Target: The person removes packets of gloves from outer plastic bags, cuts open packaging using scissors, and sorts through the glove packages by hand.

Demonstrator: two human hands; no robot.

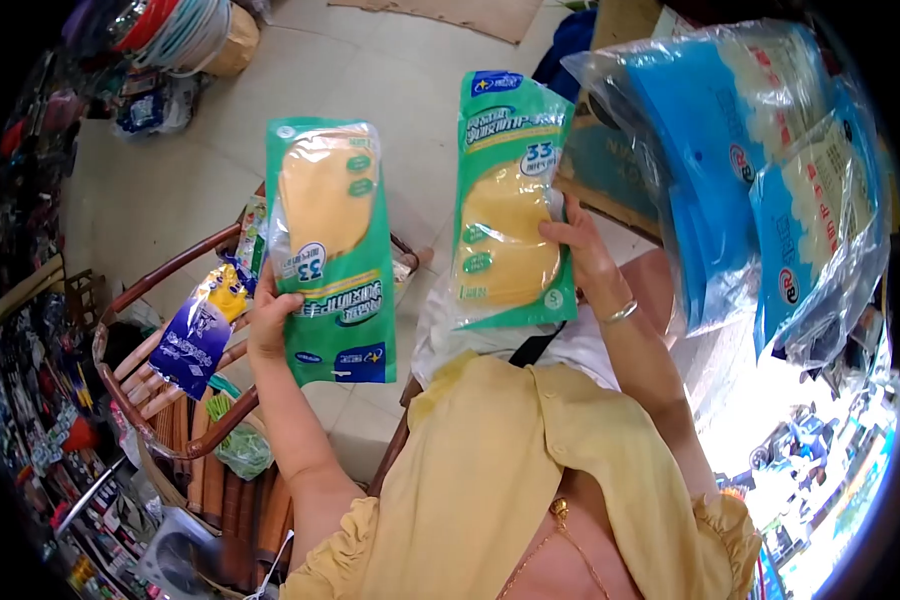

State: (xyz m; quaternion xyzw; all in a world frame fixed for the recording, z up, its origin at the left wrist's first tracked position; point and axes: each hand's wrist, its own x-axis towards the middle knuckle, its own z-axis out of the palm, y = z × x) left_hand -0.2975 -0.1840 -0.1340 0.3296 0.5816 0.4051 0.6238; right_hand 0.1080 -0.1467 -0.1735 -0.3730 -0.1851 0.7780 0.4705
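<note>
While the left hand pinches the left packet at its left edge, thumb across the front, the right hand clasps the right packet along its right edge, some fingers hidden behind. Both packets are green, with clear windows showing flat, yellow, glove-like contents, and both bear a printed 33. The right packet is just right of the left packet, the 2 apart and turned opposite ways: the blue logo is low on the left packet, high on the other. Left of the left packet, a purple packet lies over a curved wooden chair; to its lower left sits a greenish plastic bag. Well right of the left packet, clear-wrapped blue packages crowd the right arm. Behind the left packet, which blocks part of it, spreads tiled floor; farther beyond lies cardboard.
</note>
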